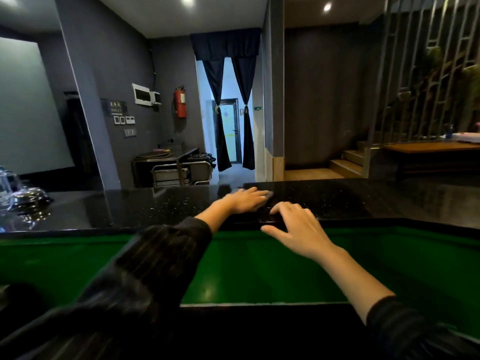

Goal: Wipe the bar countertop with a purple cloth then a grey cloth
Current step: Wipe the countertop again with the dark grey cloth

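The black speckled bar countertop [155, 206] runs across the middle of the head view. My left hand [245, 200] lies flat on it near its far side, fingers straight, pressing a cloth [270, 194] of which only a pale greyish-purple edge shows past the fingertips. My right hand [293, 224] rests at the counter's near edge, fingers spread and touching the surface, holding nothing. Both sleeves are dark and striped.
Glassware [15, 196] stands on the counter at the far left. A green lower shelf [246, 268] lies below the counter's near edge. Beyond the bar are a metal trolley [181, 170], a curtained doorway [228, 113] and wooden stairs [348, 162] at right.
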